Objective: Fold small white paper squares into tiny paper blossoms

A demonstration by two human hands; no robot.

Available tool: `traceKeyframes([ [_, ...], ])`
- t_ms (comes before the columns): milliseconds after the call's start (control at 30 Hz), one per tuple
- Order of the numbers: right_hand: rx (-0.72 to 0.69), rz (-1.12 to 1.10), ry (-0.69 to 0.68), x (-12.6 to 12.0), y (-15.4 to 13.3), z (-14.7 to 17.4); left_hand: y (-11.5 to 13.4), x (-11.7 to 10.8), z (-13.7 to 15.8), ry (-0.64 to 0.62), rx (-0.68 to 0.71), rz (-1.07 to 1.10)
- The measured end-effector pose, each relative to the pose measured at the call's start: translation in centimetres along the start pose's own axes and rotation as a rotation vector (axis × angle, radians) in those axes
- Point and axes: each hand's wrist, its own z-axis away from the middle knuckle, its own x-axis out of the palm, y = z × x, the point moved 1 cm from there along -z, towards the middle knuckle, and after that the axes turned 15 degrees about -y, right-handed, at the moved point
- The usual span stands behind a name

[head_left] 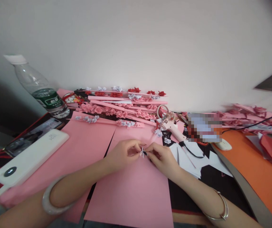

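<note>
Between my two hands is a small white folded paper flower (142,152), pinched from both sides. My left hand (123,154) has thumb and forefinger closed on its left edge. From the right, my right hand (163,157) grips it with bent fingertips that hide part of it. Both hands are just above a large pink paper sheet (136,193). Another pink sheet (93,139) lies to the left. Beside my right hand are loose cut pieces of white paper (190,158).
A water bottle (47,98), a phone (33,136) and a white power bank (33,158) stand or lie at left. Pink paper flower stems (117,110) line the wall. A pink handheld fan-like tool (173,128), a mouse (223,144) and orange paper (264,167) are right.
</note>
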Motion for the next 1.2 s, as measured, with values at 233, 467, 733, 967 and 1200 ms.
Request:
traceKeyframes([
  [233,0.011,0.004,-0.02,-0.17,-0.35,-0.08,-0.01,-0.2,-0.01,0.085,-0.045,-0.126],
  [467,0.0,0.031,-0.006,-0.11,-0.29,-0.15,0.04,-0.32,0.09,0.129,-0.121,-0.056],
  [733,0.007,-0.017,-0.069,-0.01,-0.2,0.0,0.44,-0.24,0.28,0.091,-0.137,-0.151],
  [967,0.018,-0.044,-0.071,-0.22,-0.3,-0.1,0.34,-0.23,0.28,0.065,-0.129,-0.123],
  [1200,0.014,-0.09,-0.034,-0.02,-0.16,-0.14,0.75,-0.17,0.23,0.013,-0.135,-0.078],
])
